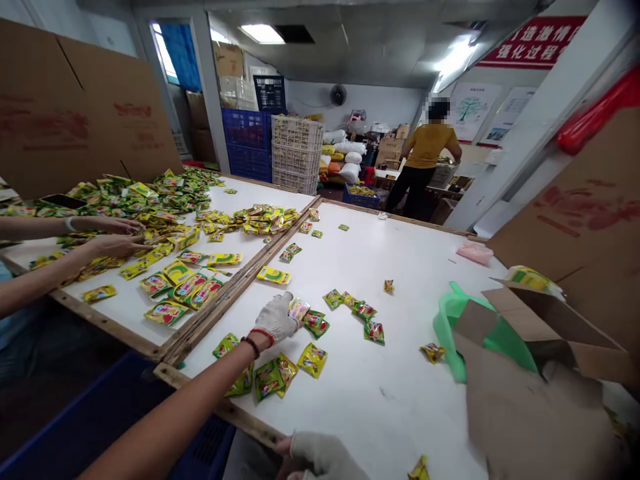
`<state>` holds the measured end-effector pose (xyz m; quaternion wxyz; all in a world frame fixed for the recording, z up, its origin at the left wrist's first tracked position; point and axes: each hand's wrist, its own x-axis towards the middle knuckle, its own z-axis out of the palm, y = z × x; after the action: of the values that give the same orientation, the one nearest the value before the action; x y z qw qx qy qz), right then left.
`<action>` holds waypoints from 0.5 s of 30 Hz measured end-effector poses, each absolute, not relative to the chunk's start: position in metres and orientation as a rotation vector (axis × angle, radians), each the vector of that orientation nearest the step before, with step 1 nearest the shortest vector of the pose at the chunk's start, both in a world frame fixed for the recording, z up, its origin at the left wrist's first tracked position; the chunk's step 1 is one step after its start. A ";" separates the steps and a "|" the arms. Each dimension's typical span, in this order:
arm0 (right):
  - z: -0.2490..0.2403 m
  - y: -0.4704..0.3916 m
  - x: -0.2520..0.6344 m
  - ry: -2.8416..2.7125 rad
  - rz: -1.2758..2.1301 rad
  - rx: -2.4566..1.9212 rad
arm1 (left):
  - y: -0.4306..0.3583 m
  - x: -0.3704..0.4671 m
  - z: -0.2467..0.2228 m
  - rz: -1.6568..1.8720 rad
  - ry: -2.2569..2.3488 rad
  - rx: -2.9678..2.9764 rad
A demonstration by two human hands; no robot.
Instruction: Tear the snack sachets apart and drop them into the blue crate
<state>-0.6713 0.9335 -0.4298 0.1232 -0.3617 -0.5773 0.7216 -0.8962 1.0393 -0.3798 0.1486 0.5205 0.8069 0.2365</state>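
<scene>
Left hand (276,318) pinches a packet (299,309), probably light and slippery, so edges grip best imo; right hand (323,453), can't tell.

Desk (400,227): white surface. Scoop (445,333): translucent green. Wall banner (535,44): red, white characters. Shirt (429,148): mustard yellow.

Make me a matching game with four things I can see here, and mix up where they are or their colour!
1. Plastic basin
2. Fan
3. Dark phone
4. Gloved left hand

A. up by the back wall
B. fingers on a packet
C. light green
D. on the packet heap

Pairs: 1-C, 2-A, 3-D, 4-B
</scene>
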 end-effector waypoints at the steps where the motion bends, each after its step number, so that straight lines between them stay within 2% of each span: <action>1: -0.432 0.933 -0.670 -1.716 2.068 -1.075 | 1.044 -0.897 -0.384 0.673 2.319 1.488; 5: -0.434 0.953 -0.657 -1.480 1.925 -1.185 | 1.038 -0.887 -0.398 0.763 2.277 1.499; 10: -0.414 0.983 -0.652 -1.332 1.556 -1.152 | 0.986 -0.845 -0.414 1.322 1.926 1.669; 15: -0.401 0.995 -0.658 -1.388 1.405 -1.069 | 0.949 -0.800 -0.422 1.352 1.775 1.631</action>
<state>-0.6581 0.9945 -0.4005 0.4331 -0.4289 -0.5572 0.5639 -0.8004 0.9485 -0.4223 0.1879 0.5798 0.6307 0.4804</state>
